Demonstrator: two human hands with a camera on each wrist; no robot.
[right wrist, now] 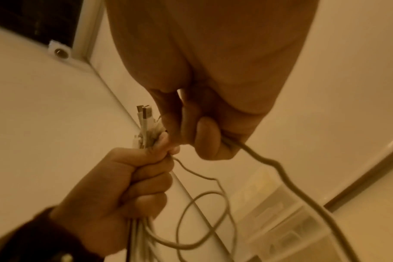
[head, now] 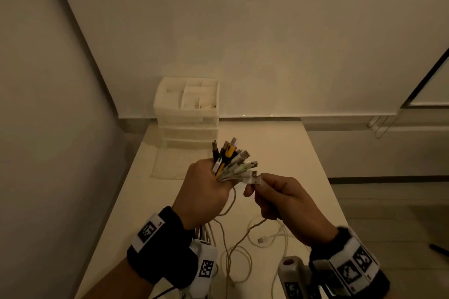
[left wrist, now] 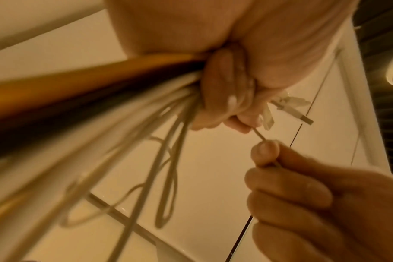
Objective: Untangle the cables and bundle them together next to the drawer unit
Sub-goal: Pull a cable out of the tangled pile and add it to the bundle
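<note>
My left hand (head: 206,192) grips a bunch of cables (head: 233,160) above the table, their white, black and yellow plug ends fanned upward. From that fist (left wrist: 224,99) the cords (left wrist: 128,134) hang down; the same hand (right wrist: 128,179) shows in the right wrist view. My right hand (head: 274,192) pinches one white cable (head: 252,178) just below its plug, beside the bunch. That cord (right wrist: 276,170) trails down from my right hand (right wrist: 204,131). The right fingers (left wrist: 271,156) sit just under the left fist. Loose loops (head: 245,243) lie on the table.
A white translucent drawer unit (head: 188,114) stands at the far end of the white table (head: 303,167), against the wall. A pale cloth (head: 175,165) lies in front of it. A loose plug (head: 262,240) rests among the cords near me. The floor lies to the right.
</note>
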